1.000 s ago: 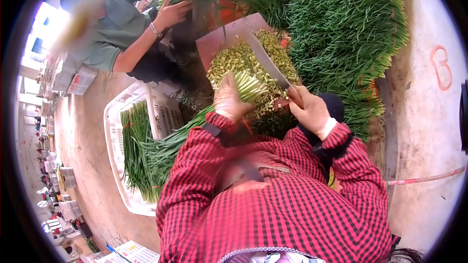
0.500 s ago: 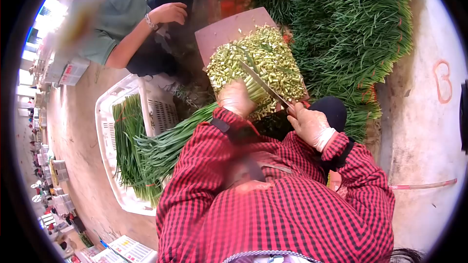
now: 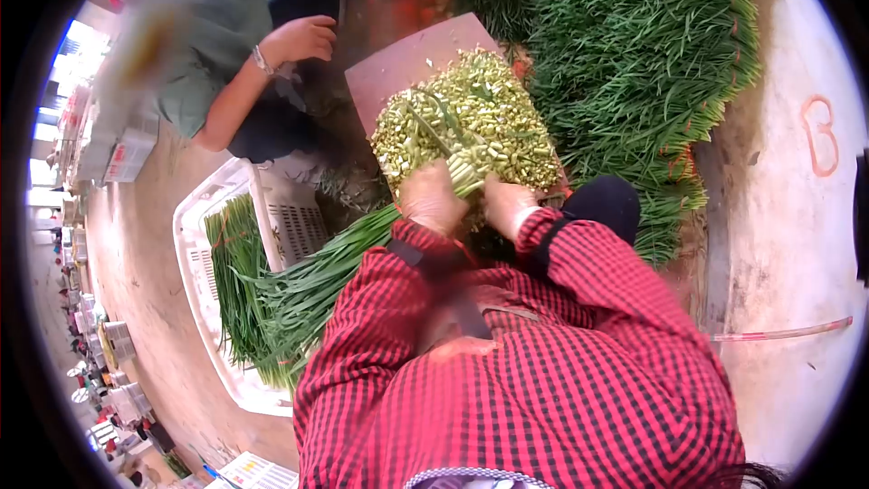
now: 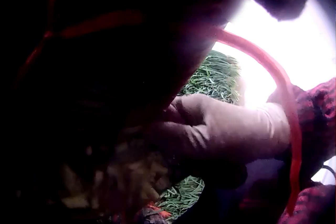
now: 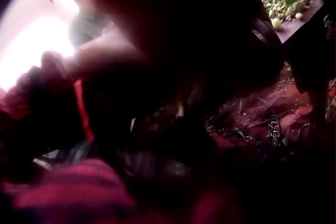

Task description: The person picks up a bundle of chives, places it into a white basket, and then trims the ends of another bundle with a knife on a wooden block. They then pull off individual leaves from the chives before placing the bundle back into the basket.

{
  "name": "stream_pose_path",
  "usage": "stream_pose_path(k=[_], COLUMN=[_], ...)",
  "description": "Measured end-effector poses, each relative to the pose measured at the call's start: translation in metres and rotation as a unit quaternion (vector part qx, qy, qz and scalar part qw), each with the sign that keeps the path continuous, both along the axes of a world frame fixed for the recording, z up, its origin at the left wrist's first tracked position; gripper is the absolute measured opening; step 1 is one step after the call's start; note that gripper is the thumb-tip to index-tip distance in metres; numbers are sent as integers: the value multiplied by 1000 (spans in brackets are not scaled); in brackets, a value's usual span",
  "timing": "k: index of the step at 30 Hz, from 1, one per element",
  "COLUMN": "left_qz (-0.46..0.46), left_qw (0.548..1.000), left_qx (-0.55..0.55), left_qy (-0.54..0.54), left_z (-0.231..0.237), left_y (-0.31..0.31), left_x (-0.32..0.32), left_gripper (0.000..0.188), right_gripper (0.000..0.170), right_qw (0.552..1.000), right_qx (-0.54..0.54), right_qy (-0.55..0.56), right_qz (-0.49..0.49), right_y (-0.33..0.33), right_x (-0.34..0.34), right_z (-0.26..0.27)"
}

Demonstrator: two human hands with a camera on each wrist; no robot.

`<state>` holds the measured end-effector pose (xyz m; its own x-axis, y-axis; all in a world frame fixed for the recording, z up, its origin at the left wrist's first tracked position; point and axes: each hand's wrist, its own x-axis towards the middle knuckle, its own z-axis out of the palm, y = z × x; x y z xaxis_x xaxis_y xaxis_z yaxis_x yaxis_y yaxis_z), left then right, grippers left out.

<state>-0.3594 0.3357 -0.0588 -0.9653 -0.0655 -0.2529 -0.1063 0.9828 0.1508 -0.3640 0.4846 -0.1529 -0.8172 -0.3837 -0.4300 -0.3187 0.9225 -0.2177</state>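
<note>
My left hand (image 3: 433, 199) grips a bundle of long green stalks (image 3: 358, 237), their pale cut ends (image 3: 471, 166) over a heap of chopped pieces (image 3: 516, 140). Close by on the right, my right hand (image 3: 507, 204) has its fingers curled beside those ends. A narrow knife blade (image 3: 427, 129) shows beyond the bundle, in line with the right hand; its handle is hidden. The heap covers much of a pinkish board (image 3: 398, 63). In the dark left wrist view the right hand (image 4: 220, 127) reaches in from the right; the right wrist view is mostly dark.
A white crate (image 3: 195, 281) at left holds more green stalks (image 3: 237, 263), and the gripped bundle's leaves trail over it. Large stacks of green stalks (image 3: 634, 63) stand at right. Another person's forearm (image 3: 233, 107) is at upper left. Papers (image 3: 249, 471) lie at bottom left.
My right hand has moved left, close to the left hand and the stalk ends; the knife blade now points past the bundle. The other person's hands have left the stalks held a second ago.
</note>
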Motion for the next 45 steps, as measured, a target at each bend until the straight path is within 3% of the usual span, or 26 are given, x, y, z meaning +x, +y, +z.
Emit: stream_pose_path(k=[2,6,8,11,13,14,18,20,21,22,24,26,28,30,31,32,34,35,36,37,38,40,41,42,44,45], left_qz=[-15,-109,-124,-68,-83,-130,-219,-245,-249,-230,-194,-60,64,218,283,328,272,244,173,101,-20,74,120,151,218,223], left_qw=[1000,978,981,997,996,987,952,934,932,932,930,936,906,836,752,618,555,522,437,344,188,212,222,198,184,194], left_qx=[-6,85,59,44,-45,-47,-13,-30,-35,-66,-128,-73,17,295,507,687,758,789,856,912,968,940,920,913,894,887], left_qy=[10,159,138,8,7,81,214,259,263,271,283,340,417,409,312,198,209,215,215,197,164,256,300,322,346,355], left_z=[-3,-5,-24,-6,28,37,101,123,130,129,127,117,101,39,1,-22,4,26,37,49,53,48,45,48,42,41], left_y=[-1,-23,-61,-87,-86,-89,-82,-80,-81,-85,-93,-104,-116,-134,-145,-152,-130,-116,-115,-115,-123,-144,-149,-153,-166,-169], left_x=[7,33,59,90,109,122,158,175,180,190,210,234,259,287,298,306,279,254,236,218,203,184,180,189,185,186], left_gripper=[51,92,114,109,104,99,87,80,72,71,70,62,54,25,31,39,67,81,88,96,96,87,83,63,52,51], right_gripper=[41,55,56,60,67,71,92,99,93,85,79,81,85,86,86,75,68,65,69,71,73,81,77,73,54,53], right_qw=[995,987,977,979,975,965,948,922,880,794,751,762,761,763,765,755,677,610,570,589,638,727,786,833,810,809], right_qx=[-88,-136,-202,-171,-216,-261,-180,-174,-258,-339,-395,-445,-468,-459,-455,-491,-521,-531,-516,-493,-479,-439,-436,-429,-529,-528], right_qy=[-8,-47,-48,-101,-44,7,18,-106,-212,-417,-495,-453,-436,-444,-446,-420,-510,-580,-635,-635,-591,-495,-390,-278,-194,-121], right_qz=[-52,-75,-50,-56,-40,-24,261,328,337,285,188,131,108,98,93,115,100,96,72,83,118,185,199,210,165,227], right_y=[8,24,38,53,54,48,0,-26,-37,-53,-62,-68,-70,-74,-75,-77,-84,-87,-87,-89,-89,-90,-88,-86,-78,-77], right_x=[2,2,7,-7,-12,-9,2,14,17,29,48,66,73,71,71,72,76,80,84,84,85,86,80,72,83,86], right_z=[8,28,48,105,136,158,234,229,205,190,178,157,143,145,146,144,158,167,172,164,167,173,173,174,208,216])
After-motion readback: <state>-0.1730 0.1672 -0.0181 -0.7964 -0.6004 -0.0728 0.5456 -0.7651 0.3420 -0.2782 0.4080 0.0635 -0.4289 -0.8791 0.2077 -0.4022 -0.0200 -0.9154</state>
